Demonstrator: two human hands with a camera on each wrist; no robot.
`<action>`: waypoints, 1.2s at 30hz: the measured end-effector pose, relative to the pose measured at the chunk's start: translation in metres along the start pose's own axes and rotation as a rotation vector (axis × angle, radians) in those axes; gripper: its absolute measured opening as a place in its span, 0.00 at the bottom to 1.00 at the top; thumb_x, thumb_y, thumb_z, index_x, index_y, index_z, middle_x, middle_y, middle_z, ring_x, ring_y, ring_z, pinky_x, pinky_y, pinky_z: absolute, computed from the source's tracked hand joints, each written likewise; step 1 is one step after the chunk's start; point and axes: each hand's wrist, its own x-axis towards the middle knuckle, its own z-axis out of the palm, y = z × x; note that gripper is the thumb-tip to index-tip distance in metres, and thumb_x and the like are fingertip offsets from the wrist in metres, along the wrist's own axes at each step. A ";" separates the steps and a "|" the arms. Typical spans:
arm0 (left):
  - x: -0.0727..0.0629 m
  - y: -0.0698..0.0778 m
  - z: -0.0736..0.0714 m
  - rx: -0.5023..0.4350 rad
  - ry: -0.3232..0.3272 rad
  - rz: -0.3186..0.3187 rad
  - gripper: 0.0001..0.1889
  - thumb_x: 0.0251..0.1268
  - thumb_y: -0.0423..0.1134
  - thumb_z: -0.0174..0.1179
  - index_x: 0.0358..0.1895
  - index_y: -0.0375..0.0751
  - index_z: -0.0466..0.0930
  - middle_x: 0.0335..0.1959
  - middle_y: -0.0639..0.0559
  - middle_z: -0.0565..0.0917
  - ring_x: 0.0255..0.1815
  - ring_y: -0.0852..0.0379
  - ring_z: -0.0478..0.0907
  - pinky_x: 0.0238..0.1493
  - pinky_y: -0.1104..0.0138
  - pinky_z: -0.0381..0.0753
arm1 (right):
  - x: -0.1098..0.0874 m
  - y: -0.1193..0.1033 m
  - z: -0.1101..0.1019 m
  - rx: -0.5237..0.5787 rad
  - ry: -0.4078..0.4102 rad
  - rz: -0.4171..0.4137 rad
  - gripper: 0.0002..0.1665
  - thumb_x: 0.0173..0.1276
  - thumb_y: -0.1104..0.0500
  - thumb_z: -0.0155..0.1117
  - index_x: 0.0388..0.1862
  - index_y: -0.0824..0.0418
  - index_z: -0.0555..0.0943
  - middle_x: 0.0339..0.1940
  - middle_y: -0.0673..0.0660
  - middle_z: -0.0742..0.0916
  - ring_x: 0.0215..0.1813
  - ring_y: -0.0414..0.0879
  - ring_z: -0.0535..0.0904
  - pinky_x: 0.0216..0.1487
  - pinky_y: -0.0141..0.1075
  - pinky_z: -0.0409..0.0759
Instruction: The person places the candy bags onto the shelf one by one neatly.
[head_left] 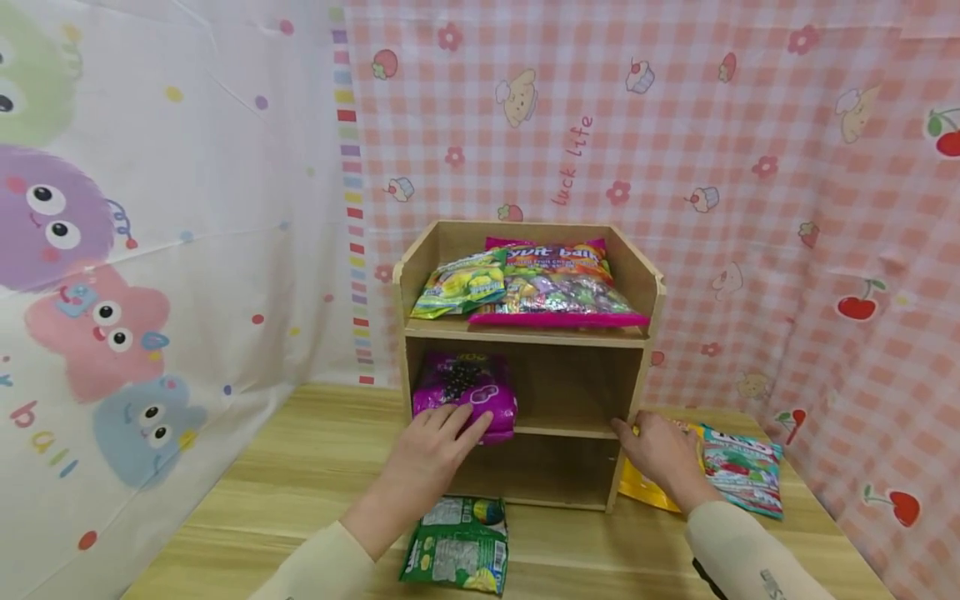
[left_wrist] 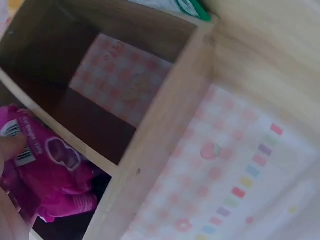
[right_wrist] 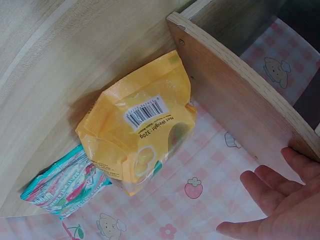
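Note:
A purple candy bag [head_left: 468,387] lies at the left of the wooden shelf's [head_left: 558,429] middle level, its front end jutting past the board. My left hand [head_left: 427,446] holds that front end, thumb and fingers spread on it; in the left wrist view the thumb [left_wrist: 11,146] overlaps the barcode side. The fingers' undersides are partly hidden. My right hand [head_left: 660,450] touches the shelf's right side panel near the front edge, fingers extended and holding nothing. Beside it, a yellow candy bag [right_wrist: 142,122] stands against the outside of the panel.
On the top level lie a large pink-edged candy bag [head_left: 558,287] and a green-yellow bag [head_left: 461,285]. A green bag [head_left: 457,546] is on the table in front, below my left forearm. A teal bag [head_left: 742,471] lies at the right. Printed curtains [head_left: 675,108] hang behind.

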 end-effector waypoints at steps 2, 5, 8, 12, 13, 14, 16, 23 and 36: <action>0.001 0.000 0.001 0.062 -0.030 0.037 0.29 0.56 0.32 0.71 0.63 0.47 0.77 0.53 0.43 0.81 0.49 0.45 0.79 0.50 0.56 0.81 | 0.000 0.000 0.000 -0.002 -0.001 -0.002 0.26 0.76 0.41 0.50 0.31 0.63 0.75 0.24 0.54 0.78 0.40 0.59 0.79 0.56 0.73 0.52; 0.005 -0.001 0.004 0.098 -0.025 0.054 0.29 0.54 0.31 0.72 0.62 0.48 0.78 0.52 0.44 0.82 0.47 0.45 0.80 0.47 0.57 0.82 | 0.000 0.000 0.000 -0.005 0.001 -0.003 0.26 0.76 0.41 0.50 0.31 0.63 0.76 0.24 0.54 0.79 0.40 0.59 0.79 0.56 0.73 0.52; 0.008 -0.005 0.010 0.090 -0.007 0.037 0.28 0.53 0.31 0.73 0.60 0.47 0.80 0.51 0.44 0.83 0.47 0.46 0.81 0.47 0.57 0.82 | -0.001 0.000 0.000 -0.003 0.000 0.001 0.26 0.76 0.41 0.50 0.32 0.63 0.76 0.25 0.53 0.79 0.40 0.59 0.79 0.56 0.73 0.52; 0.007 -0.010 0.019 0.060 0.017 -0.012 0.26 0.54 0.30 0.72 0.59 0.45 0.80 0.50 0.44 0.83 0.48 0.46 0.81 0.48 0.56 0.81 | -0.001 0.000 0.000 0.000 -0.003 0.007 0.26 0.76 0.41 0.50 0.33 0.63 0.77 0.26 0.53 0.80 0.41 0.60 0.80 0.56 0.73 0.52; 0.006 -0.010 0.021 0.052 0.028 -0.023 0.25 0.55 0.31 0.72 0.58 0.45 0.81 0.51 0.44 0.83 0.49 0.45 0.80 0.50 0.56 0.81 | -0.001 0.000 0.000 0.001 -0.003 0.008 0.26 0.76 0.41 0.50 0.33 0.63 0.77 0.26 0.54 0.81 0.42 0.61 0.80 0.56 0.73 0.52; 0.005 -0.010 0.022 0.043 0.042 -0.029 0.23 0.57 0.33 0.71 0.58 0.44 0.81 0.51 0.43 0.83 0.50 0.45 0.80 0.51 0.55 0.80 | -0.001 0.000 0.000 0.000 -0.002 0.008 0.26 0.76 0.42 0.51 0.33 0.63 0.77 0.26 0.54 0.81 0.42 0.61 0.80 0.56 0.73 0.52; 0.003 -0.010 0.023 0.024 0.086 -0.026 0.20 0.60 0.36 0.69 0.57 0.42 0.81 0.51 0.42 0.83 0.50 0.44 0.80 0.52 0.54 0.80 | 0.000 0.000 0.000 -0.002 -0.003 0.008 0.26 0.76 0.42 0.51 0.34 0.64 0.77 0.27 0.54 0.81 0.41 0.61 0.80 0.55 0.72 0.53; -0.001 -0.009 0.022 0.057 0.163 0.028 0.25 0.80 0.30 0.32 0.51 0.40 0.84 0.44 0.44 0.85 0.43 0.46 0.81 0.44 0.57 0.82 | -0.001 -0.001 -0.001 0.000 -0.004 0.001 0.26 0.76 0.42 0.50 0.35 0.64 0.78 0.29 0.55 0.83 0.44 0.63 0.80 0.56 0.73 0.52; 0.018 0.011 0.025 0.116 0.072 0.013 0.24 0.61 0.37 0.69 0.62 0.40 0.79 0.53 0.45 0.82 0.51 0.48 0.79 0.51 0.57 0.80 | -0.001 -0.001 -0.001 0.015 -0.015 0.007 0.27 0.76 0.42 0.50 0.35 0.64 0.77 0.28 0.54 0.82 0.50 0.69 0.78 0.60 0.77 0.45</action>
